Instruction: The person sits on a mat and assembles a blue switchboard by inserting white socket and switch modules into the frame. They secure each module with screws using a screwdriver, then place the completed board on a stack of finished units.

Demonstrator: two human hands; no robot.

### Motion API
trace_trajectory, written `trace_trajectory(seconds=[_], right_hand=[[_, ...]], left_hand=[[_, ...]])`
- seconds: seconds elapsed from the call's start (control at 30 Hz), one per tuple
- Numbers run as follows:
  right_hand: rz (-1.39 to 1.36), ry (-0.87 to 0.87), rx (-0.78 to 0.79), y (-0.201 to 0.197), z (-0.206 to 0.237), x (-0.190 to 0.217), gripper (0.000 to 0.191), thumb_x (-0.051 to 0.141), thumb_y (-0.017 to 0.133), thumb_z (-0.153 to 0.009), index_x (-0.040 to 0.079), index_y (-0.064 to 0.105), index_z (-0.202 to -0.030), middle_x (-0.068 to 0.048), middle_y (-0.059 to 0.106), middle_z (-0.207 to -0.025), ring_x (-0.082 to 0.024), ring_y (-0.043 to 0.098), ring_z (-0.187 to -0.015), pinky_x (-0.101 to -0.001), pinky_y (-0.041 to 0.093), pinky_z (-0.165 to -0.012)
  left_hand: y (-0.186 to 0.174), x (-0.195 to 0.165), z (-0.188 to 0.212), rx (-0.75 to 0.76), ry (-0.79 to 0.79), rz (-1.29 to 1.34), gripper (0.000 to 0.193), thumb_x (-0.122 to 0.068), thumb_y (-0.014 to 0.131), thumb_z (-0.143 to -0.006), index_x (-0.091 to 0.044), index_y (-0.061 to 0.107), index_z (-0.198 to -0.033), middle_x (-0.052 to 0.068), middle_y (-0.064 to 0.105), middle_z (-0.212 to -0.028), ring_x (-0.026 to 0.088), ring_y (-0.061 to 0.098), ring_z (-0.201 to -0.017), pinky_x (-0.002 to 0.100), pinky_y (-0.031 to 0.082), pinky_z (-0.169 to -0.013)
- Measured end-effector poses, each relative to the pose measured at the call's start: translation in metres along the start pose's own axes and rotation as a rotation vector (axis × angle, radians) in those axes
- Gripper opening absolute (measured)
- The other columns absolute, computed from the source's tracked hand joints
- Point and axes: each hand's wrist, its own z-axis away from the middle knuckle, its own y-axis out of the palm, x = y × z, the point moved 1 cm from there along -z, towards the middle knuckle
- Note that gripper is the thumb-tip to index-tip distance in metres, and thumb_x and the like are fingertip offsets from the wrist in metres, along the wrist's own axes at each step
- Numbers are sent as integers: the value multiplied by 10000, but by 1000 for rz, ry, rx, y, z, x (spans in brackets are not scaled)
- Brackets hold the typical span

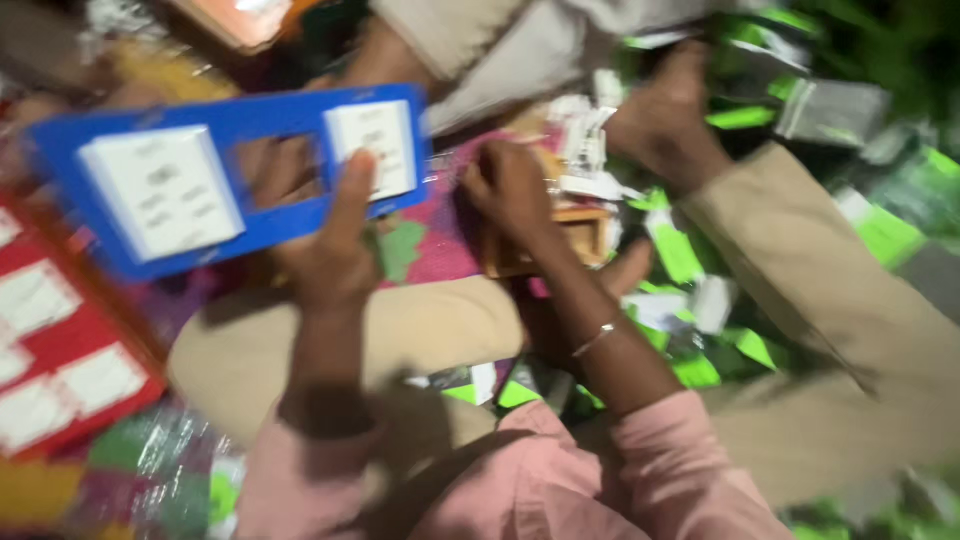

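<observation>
Pink sleeves (560, 480) nearest the lens, two of them, soft cloth, bunched at the forearms; thin silvery bangle (596, 340) on the right wrist. Left hand (335, 255) raised, grip pressed together on one blue switch plate (235, 175), thumb laid flat over the front, fingers behind the open middle window. Flat, rigid, plastic-looking frame, long rectangle tilted up toward the right, carrying two white square switch modules (160, 190), one either side of the thumb. Right hand (510, 190) just right of that grip, curled down onto one small wooden box (560, 240); whether pinching anything, cannot tell through the blur. Red plate (60, 360) with several white modules, low and left of the left grip. Loose green and white packets (690, 300), too many and too blurred to count, scattered right of the right grip. Another person's hand (665, 120) beyond the box, beige sleeve (800, 240) trailing right.
</observation>
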Motion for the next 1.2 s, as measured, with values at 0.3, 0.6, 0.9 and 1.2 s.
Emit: trace_trajectory(seconds=[0.3,0.6,0.9,1.2], right_hand=[[-993,131,-121,-35,49,7,130,33,749,-943,-3,720,-1065,-29,734,-972,-75,679,-894,-237,569,-821],[-960,55,33,-75,67,40,190,-7,728,-981,-14,744,-1170,-86,733,-1063,-110,654,-927,-250,535,-819],[-986,-25,-5,-65,60,68,156,-93,705,-947,-49,718,-1096,-112,720,-1102,-148,699,-986,-283,595,-894],[-812,-150,-28,-61,53,88,145,-91,713,-977,-50,711,-1117,-90,671,-1104,-125,650,-1019,-238,538,-900]], left_hand=[[26,-7,9,7,-72,90,449,-117,678,-918,54,561,-1316,150,619,-1013,186,569,-768,260,464,-676],[20,19,9,21,-1,106,336,-22,709,-1039,60,608,-1349,116,679,-1149,163,660,-984,275,546,-883],[13,25,5,111,-144,171,319,-114,702,-1006,21,620,-1284,62,706,-1077,74,652,-801,198,515,-588],[17,16,4,135,-39,158,377,-114,703,-1030,26,601,-1365,74,697,-1153,103,655,-957,223,541,-795]])
